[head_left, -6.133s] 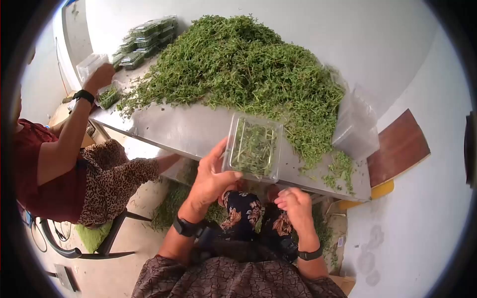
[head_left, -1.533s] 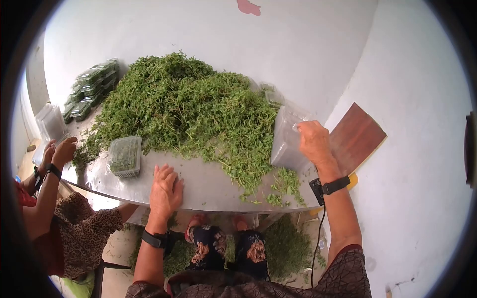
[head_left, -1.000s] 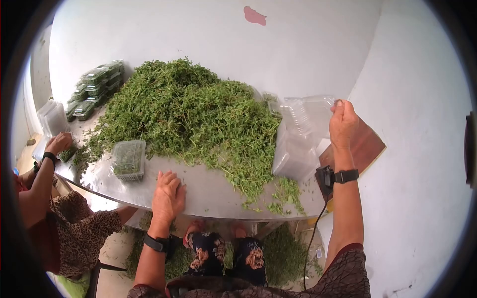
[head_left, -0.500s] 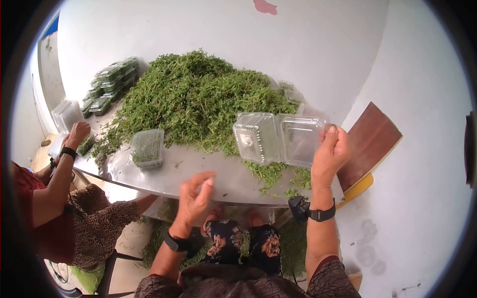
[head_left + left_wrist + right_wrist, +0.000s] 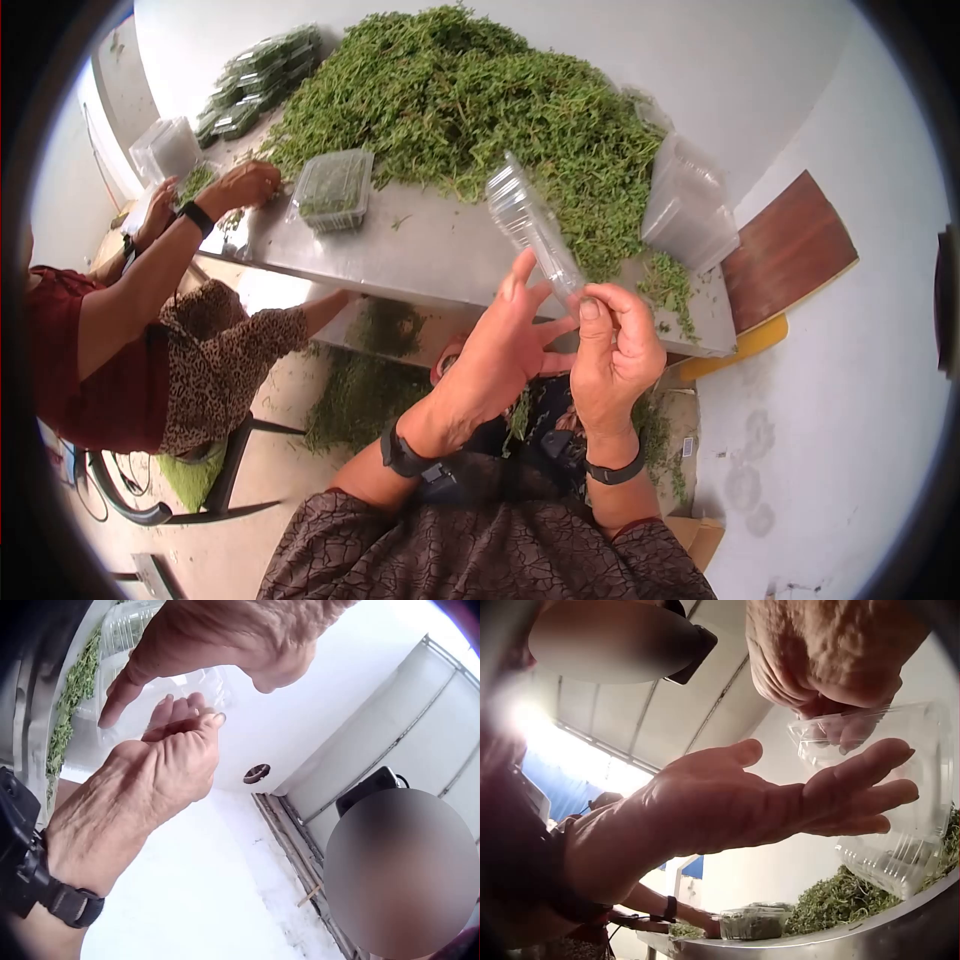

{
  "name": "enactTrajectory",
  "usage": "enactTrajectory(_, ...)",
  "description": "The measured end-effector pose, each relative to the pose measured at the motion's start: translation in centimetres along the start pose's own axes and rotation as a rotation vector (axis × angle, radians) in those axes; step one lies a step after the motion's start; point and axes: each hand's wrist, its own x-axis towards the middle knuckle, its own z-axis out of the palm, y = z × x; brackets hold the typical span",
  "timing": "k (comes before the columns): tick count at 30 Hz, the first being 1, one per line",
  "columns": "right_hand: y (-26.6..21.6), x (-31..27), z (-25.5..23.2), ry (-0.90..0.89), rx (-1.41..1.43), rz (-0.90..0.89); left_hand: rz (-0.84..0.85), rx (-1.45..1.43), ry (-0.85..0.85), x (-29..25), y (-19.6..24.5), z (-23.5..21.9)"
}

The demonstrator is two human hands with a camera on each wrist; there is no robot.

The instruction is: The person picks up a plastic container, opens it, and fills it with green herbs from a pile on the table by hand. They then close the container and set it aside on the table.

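Observation:
A clear plastic clamshell box point(image 5: 535, 225) is tilted up in front of my body, its lid hinged out. My right hand point(image 5: 615, 355) pinches one edge of it between thumb and fingers. My left hand point(image 5: 495, 345) lies right beside the box with fingers spread; in the right wrist view, those straight fingers point(image 5: 862, 776) overlap the clear plastic point(image 5: 900, 855). Behind, a large heap of leafy green stems point(image 5: 470, 100) covers much of the metal table point(image 5: 400, 245). A clamshell filled with greens point(image 5: 335, 190) stands at the heap's left front.
Nested clear boxes point(image 5: 690, 205) stand at the table's right end, beside a reddish-brown board point(image 5: 790, 250). Filled boxes point(image 5: 260, 80) are stacked at the back left. Another person's arm point(image 5: 140, 275) reaches over the table's left part. Greens point(image 5: 365, 390) lie under the table.
The filled box went from my left hand to the table. My right hand took a clamshell from the nested boxes and brought it in front of me; my left hand left the table and came to it.

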Motion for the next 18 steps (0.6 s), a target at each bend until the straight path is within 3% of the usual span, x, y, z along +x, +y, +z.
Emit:
enactTrajectory(4, -0.6, -1.1, 0.3, -0.084, -0.030, -0.068, -0.038, 0.056, 0.115, -0.6, 0.1, 1.2)
enactTrajectory(9, -0.9, -1.9, 0.6, -0.126, -0.082, -0.101, -0.116, -0.149, 0.029, -1.1, -0.4, 0.3)
enactTrajectory(12, -1.1, -2.1, 0.8, -0.116, -0.099, -0.118, -0.130, -0.212, 0.072, -1.2, -0.8, -0.1)
enactTrajectory(18, -0.7, -2.5, 0.9, -0.093, -0.084, -0.093, -0.087, -0.202, 0.071, -1.3, -1.1, -0.6)
